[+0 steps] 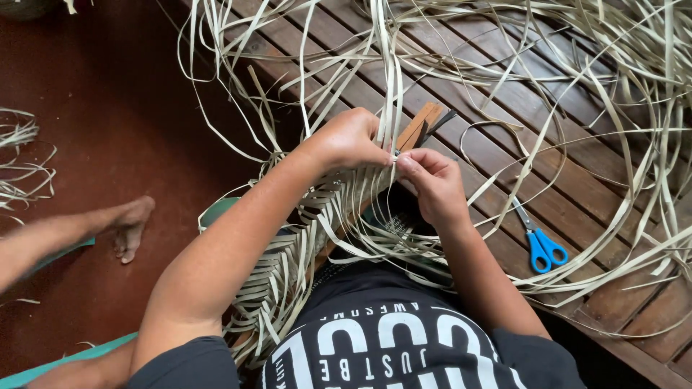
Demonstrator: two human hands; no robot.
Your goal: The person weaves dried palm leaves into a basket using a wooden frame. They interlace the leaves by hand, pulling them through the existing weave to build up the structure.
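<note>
Both hands pinched on strip (393, 86) running far-near above weave (288, 266); L hand (351, 138) just left, R hand (432, 184) just right.

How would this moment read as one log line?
left hand: pinching pale strips | right hand: pinching same strips | woven band: on lap | blue scissors: on wooden slats

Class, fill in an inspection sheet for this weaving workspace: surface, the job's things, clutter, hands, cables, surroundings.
Surface: dark brown slatted wooden platform.
Job's things: pale flat woven strip band lying over the lap; thin brown wooden stick beneath the strips.
Clutter: loose pale strips tangled across the slats; blue-handled scissors lying shut.
Hands: left hand and right hand each pinch strips, fingertips meeting.
Cables: nothing seen.
Surroundings: reddish-brown floor; another person's bare foot resting on it.
</note>
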